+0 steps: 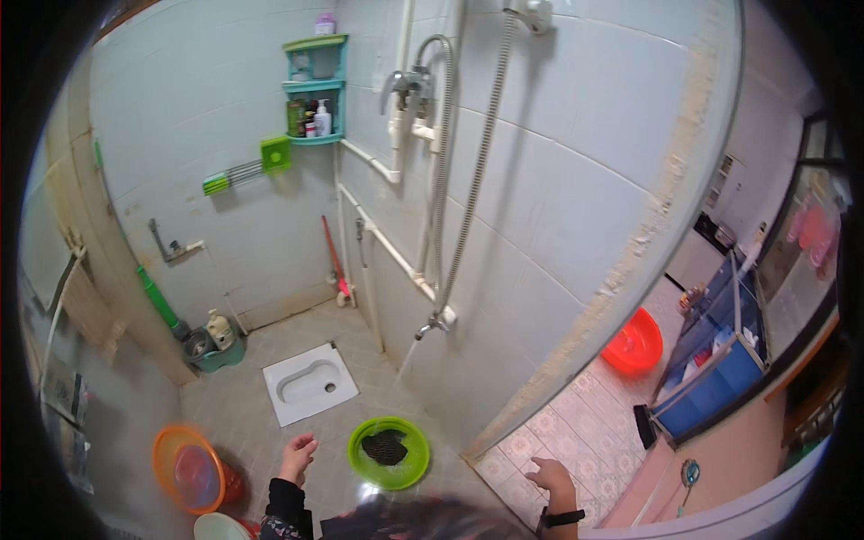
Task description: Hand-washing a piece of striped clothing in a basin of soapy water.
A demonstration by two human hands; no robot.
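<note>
A lime-green basin [396, 478] sits on the floor ahead of me, with a dark, ribbed-looking cloth [385, 447] in it. Beside the basin's left edge hovers my left hand [298, 459], fingers loosely bent and apart from it, holding nothing. My right hand [553, 480] is off to the right near the wall's end, empty, its fingers partly spread. Low on the wall a metal tap [435, 325] is running; its thin stream [409, 358] falls behind the basin.
A white squat toilet [306, 382] is set in the floor beyond the basin. At left stand an orange bucket [166, 456] and a pale tub [219, 527]. A shower hose [477, 162] hangs on the wall. Through the doorway are a red basin [638, 345] and a blue cabinet [711, 382].
</note>
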